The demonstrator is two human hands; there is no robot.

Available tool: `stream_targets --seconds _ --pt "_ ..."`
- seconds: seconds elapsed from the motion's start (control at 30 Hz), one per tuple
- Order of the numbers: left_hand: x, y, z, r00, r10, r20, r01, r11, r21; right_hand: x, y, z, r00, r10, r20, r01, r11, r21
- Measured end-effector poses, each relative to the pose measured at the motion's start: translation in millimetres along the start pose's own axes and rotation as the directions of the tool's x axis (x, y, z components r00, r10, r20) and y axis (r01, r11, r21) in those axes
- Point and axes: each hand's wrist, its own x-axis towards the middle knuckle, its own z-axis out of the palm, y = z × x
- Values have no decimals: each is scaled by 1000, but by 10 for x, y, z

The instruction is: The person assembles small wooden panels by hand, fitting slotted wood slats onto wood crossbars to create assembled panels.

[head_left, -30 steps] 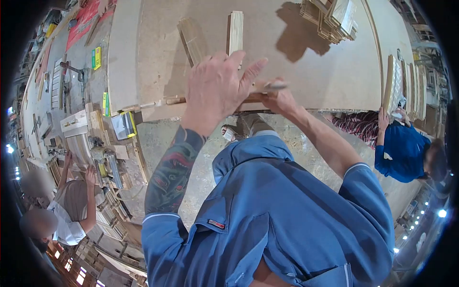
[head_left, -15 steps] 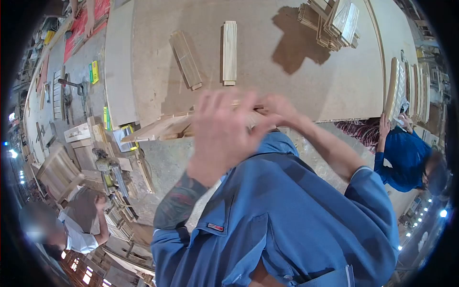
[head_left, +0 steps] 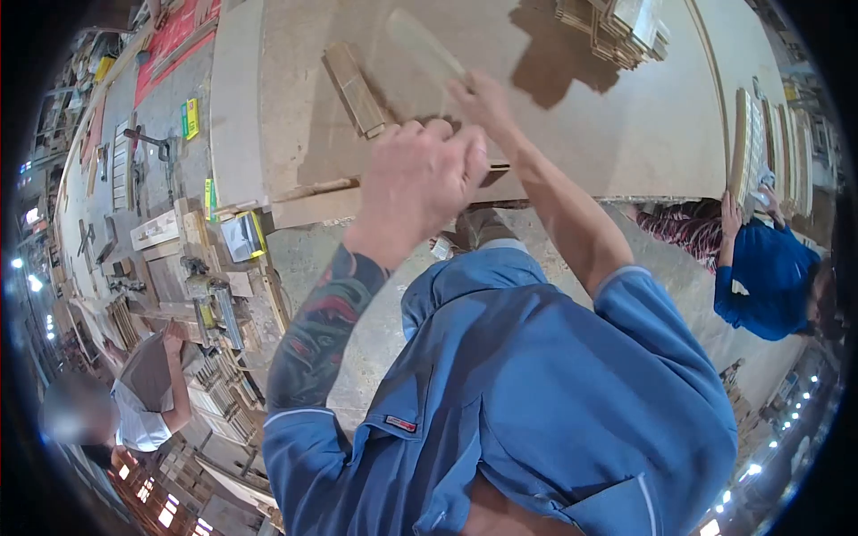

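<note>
My left hand [head_left: 420,174] is closed at the near edge of the table, its fingers curled out of sight. A wooden slat [head_left: 323,188] sticks out from under it on the left, and a short dark-sided end shows on its right. Further forward, my right hand [head_left: 483,103] grips the near end of a pale wooden strip [head_left: 424,45], which is blurred by motion and slants up to the left over the tabletop. Just beyond my left hand, another wooden slat [head_left: 353,89] lies at an angle on the table.
A stack of wooden slats [head_left: 617,31] stands at the back right of the table [head_left: 581,143]. On the right, a co-worker in blue [head_left: 769,277] touches long boards [head_left: 744,147]. Another person [head_left: 147,402] works at lower left, near clamps and timber.
My right hand has moved forward from beside my left hand and taken the pale strip, which has swung from upright to a slant. The wood under my hands shows less; my left hand has curled closed.
</note>
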Motion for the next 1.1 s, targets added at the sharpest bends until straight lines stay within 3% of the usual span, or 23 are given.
stream_targets --seconds 0.03,0.07,0.13,0.23,0.33,0.37,0.4,0.43,0.47,0.6,0.67,0.7,0.8,0.83,0.93,0.97,1.0,1.1 --pt "0 -39 -37 999 -37 14 37 999 -7 -153 41 -178 988 -68 -138 88 985 146" --pt "-15 -72 -53 996 -77 36 78 997 -17 -363 95 -364 988 -67 -139 86 987 137" --pt "-12 -127 -40 995 -92 34 93 996 -18 -758 165 -625 981 -193 31 175 938 300" --pt "-19 -152 -32 998 -62 8 62 992 -105 -1041 272 -456 969 -230 93 168 885 434" --pt "-39 -153 -37 997 -77 16 79 991 -109 -1029 276 -262 956 -244 163 154 889 431" --pt "-40 -148 -52 996 -83 31 85 992 -97 -1033 286 -330 960 -202 196 153 958 242" --pt "-38 -143 -69 995 -90 48 94 992 -88 -1060 257 -353 959 -202 199 151 958 243" --pt "-41 -140 -76 994 -96 51 100 991 -90 -1078 255 -372 920 -369 131 368 929 28" --pt "-53 -131 -79 995 -95 38 99 990 -103 -1093 265 -369 840 -532 105 542 817 -196" --pt "-79 -130 -96 998 -59 20 62 979 -192 -1039 292 -289 850 -512 122 525 839 -144" --pt "-109 -132 -63 998 2 -57 -11 986 -165 -1030 368 -238 792 -578 195 608 771 -187" --pt "-107 -143 -47 988 73 -134 -90 988 -126 -1028 315 -235 787 -573 229 615 702 -359" --pt "-124 -216 -6 988 146 -53 -152 977 -149 -1056 195 -294 759 -605 240 651 712 -262" --pt "-117 -217 5 989 139 -59 -147 978 -150 -1063 214 -296 815 -493 306 573 764 -296" --pt "-149 -223 -6 982 178 -56 -184 975 -127 -925 271 -407 760 -495 421 603 779 -173" --pt "-152 -200 1 987 159 -34 -161 986 -53 -707 236 -416 757 -167 631 404 879 -253" --pt "-140 -196 3 990 139 -13 -139 990 20 -462 133 -355 747 -185 638 418 878 -234" --pt "-109 -166 21 997 75 -18 -74 996 44 107 -237 35 853 -357 381 470 842 -264"
